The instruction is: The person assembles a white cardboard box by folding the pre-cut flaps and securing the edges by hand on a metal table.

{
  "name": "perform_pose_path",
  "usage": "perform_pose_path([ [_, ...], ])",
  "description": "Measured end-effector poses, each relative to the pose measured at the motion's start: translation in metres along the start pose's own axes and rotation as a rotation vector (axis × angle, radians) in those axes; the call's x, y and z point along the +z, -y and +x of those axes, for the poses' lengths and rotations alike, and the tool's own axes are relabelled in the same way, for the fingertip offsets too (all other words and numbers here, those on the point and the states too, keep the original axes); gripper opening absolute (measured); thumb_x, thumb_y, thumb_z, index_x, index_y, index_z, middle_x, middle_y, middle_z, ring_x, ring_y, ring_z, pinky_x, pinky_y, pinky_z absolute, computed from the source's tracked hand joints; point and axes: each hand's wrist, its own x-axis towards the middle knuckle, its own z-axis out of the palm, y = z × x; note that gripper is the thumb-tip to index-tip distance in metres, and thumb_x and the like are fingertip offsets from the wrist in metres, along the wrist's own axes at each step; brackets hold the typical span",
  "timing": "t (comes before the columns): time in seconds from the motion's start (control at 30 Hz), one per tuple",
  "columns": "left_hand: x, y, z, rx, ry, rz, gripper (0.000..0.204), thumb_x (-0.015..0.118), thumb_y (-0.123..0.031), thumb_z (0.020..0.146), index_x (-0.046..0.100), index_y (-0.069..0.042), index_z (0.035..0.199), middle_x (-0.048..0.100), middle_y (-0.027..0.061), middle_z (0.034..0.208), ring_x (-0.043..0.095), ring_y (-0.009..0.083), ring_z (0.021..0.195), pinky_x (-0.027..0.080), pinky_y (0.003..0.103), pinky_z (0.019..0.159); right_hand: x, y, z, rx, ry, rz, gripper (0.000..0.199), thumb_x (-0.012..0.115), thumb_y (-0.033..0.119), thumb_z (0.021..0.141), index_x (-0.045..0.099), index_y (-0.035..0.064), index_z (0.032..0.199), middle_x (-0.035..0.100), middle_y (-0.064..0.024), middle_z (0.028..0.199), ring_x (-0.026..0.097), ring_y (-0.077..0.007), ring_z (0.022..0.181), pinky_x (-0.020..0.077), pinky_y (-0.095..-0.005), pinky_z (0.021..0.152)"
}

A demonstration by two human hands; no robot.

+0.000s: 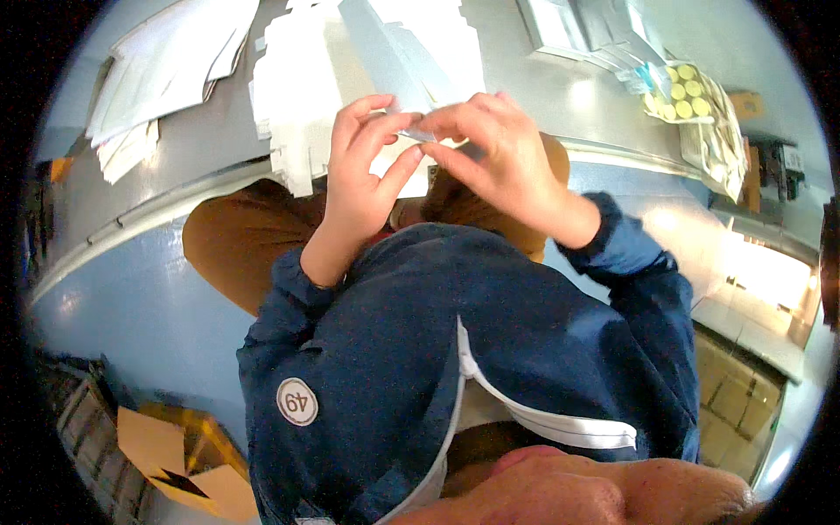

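My left hand (359,171) and my right hand (503,157) meet over the table's near edge, fingertips almost touching. Between them they pinch a thin, shiny grey folded piece (418,135); its exact kind does not show, and the fingers cover much of it. The left thumb and index finger close on one side, with the other left fingers curled above. On the opposite side, the right thumb and index finger grip it. Behind the hands lies a long grey-blue flat strip (376,44), on top of overlapping white card blanks (297,105) that reach over the table edge.
A pile of white sheets (175,61) rests on the grey table (236,105) at left. Grey flat pieces (604,31) lie at the far right, near a container of round yellow-topped items (687,92). An opened cardboard box (219,490) stands on the floor, lower left.
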Motion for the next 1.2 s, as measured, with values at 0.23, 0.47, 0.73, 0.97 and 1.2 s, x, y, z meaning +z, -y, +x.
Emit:
perform_pose_path([
  [0.23, -0.032, 0.033, -0.052, 0.007, -0.028, 0.009, 0.029, 0.077, -0.004, 0.084, 0.072, -0.004, 0.112, 0.056, 0.0188, 0.144, 0.063, 0.0276, 0.120, 0.051, 0.038, 0.102, 0.027, 0.025, 0.001, 0.116, 0.214, 0.326, 0.032, 0.066, 0.017, 0.094, 0.058, 0.0098, 0.124, 0.072, -0.0078, 0.091, 0.068, -0.0306, 0.090, 0.0484, -0.0399, 0.080],
  [0.47, -0.035, 0.024, -0.058, -0.349, -0.080, -0.456, 0.044, 0.082, -0.008, 0.080, 0.058, -0.001, 0.115, 0.045, 0.0157, 0.150, 0.058, 0.0244, 0.122, 0.049, 0.038, 0.104, 0.032, 0.002, 0.050, 0.286, 0.707, 0.518, 0.045, 0.052, 0.011, 0.097, 0.041, 0.0064, 0.140, 0.073, -0.0213, 0.100, 0.069, -0.0386, 0.101, 0.0523, -0.0424, 0.089],
  [0.73, -0.035, 0.026, -0.037, -0.554, -0.161, -0.048, 0.035, 0.066, 0.002, 0.081, 0.052, 0.000, 0.113, 0.054, 0.0130, 0.127, 0.060, 0.0200, 0.106, 0.058, 0.031, 0.082, 0.048, -0.016, 0.065, -0.006, 0.356, 0.159, 0.029, 0.062, 0.014, 0.095, 0.064, 0.0087, 0.123, 0.073, -0.0134, 0.095, 0.072, -0.0315, 0.082, 0.0566, -0.0386, 0.074],
  [0.97, -0.052, 0.028, -0.022, -0.405, -0.159, 0.166, 0.032, 0.062, -0.003, 0.086, 0.059, 0.001, 0.117, 0.067, 0.0141, 0.119, 0.067, 0.0219, 0.097, 0.057, 0.035, 0.084, 0.080, -0.053, 0.106, -0.591, 0.226, 0.078, 0.026, 0.066, 0.015, 0.085, 0.074, 0.0145, 0.109, 0.071, -0.0058, 0.115, 0.063, -0.0267, 0.113, 0.0483, -0.0435, 0.094],
  [1.2, -0.076, 0.016, 0.019, -0.472, -0.120, 0.184, 0.028, 0.061, -0.004, 0.088, 0.059, 0.002, 0.116, 0.070, 0.0144, 0.111, 0.069, 0.0220, 0.096, 0.056, 0.035, 0.084, 0.057, -0.001, 0.117, -0.376, 0.294, -0.201, 0.020, 0.071, 0.018, 0.088, 0.070, 0.0043, 0.102, 0.066, -0.0106, 0.102, 0.061, -0.0230, 0.096, 0.0450, -0.0383, 0.083],
])
